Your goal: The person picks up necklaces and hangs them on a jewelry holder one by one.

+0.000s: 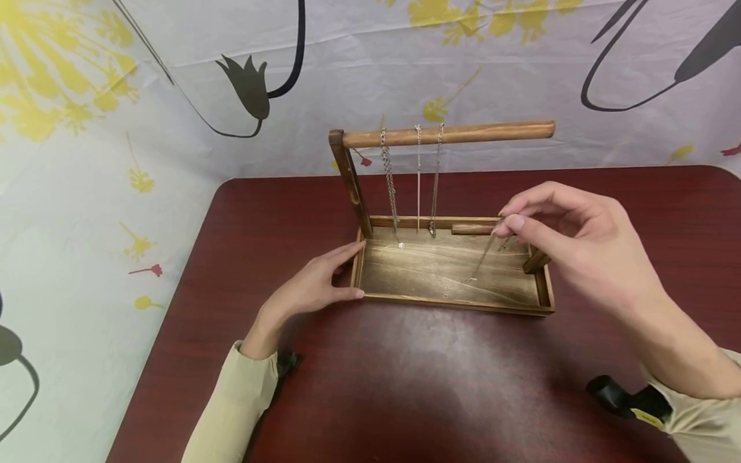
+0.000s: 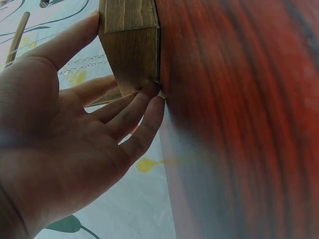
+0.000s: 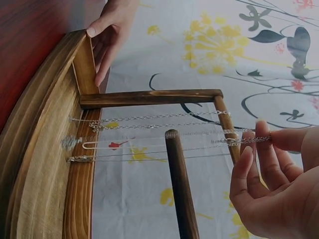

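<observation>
My right hand [image 1: 602, 251] pinches a thin silver necklace [image 1: 485, 256] between thumb and fingertips. The chain hangs down over the right part of a wooden jewelry stand's tray [image 1: 451, 305]. Several chain strands overlap in the right wrist view, so I cannot tell there which belong to the held one. At the tray's left end, my left hand [image 1: 315, 280] touches the end wall, thumb at the front corner, other fingers fairly straight along the side. Three silver necklaces [image 1: 389, 173] hang apart from each other on the left half of the stand's upper bar [image 1: 498, 131].
A wooden post [image 1: 352, 186] carries the upper bar at the left; its right end is free. A lower wooden bar [image 1: 475, 229] and a short post [image 1: 537, 261] stand at the right, partly behind my hand. The dark red table [image 1: 278, 212] meets a patterned cloth backdrop [image 1: 359, 71].
</observation>
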### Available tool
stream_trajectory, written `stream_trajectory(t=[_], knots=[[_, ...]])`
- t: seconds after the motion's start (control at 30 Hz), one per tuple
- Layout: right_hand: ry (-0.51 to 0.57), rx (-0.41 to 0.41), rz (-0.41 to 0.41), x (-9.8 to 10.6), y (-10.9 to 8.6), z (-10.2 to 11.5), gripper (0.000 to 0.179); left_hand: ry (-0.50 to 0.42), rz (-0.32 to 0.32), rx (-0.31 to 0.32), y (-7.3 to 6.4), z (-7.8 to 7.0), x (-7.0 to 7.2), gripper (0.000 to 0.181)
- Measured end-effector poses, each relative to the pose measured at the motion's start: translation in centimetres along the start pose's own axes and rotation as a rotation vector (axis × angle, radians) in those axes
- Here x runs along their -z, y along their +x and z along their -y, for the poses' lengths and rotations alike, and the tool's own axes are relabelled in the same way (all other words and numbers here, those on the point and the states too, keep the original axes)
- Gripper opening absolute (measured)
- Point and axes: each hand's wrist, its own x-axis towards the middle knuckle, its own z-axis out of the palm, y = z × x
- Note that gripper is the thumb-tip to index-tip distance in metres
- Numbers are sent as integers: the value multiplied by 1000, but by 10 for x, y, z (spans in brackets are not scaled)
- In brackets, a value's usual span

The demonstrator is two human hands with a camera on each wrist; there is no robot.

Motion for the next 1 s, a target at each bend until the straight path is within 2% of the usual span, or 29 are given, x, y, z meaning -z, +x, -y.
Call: stream_trajectory(t=[0.2,0.43,0.63,0.87,1.0], knots=[[-36,-31,-23,4,1,6,12,0,5,1,1,0,0,87],[153,-42,-37,8,2,10,16,1,6,4,1,0,0,87],[199,-46,-68,9,2,13,19,2,6,11,0,0,0,87],[222,-46,-88,11,4,17,21,5,-12,-27,0,0,-1,87],[278,-54,-98,14,5,16,23,3,-11,-29,0,1,-1,87]])
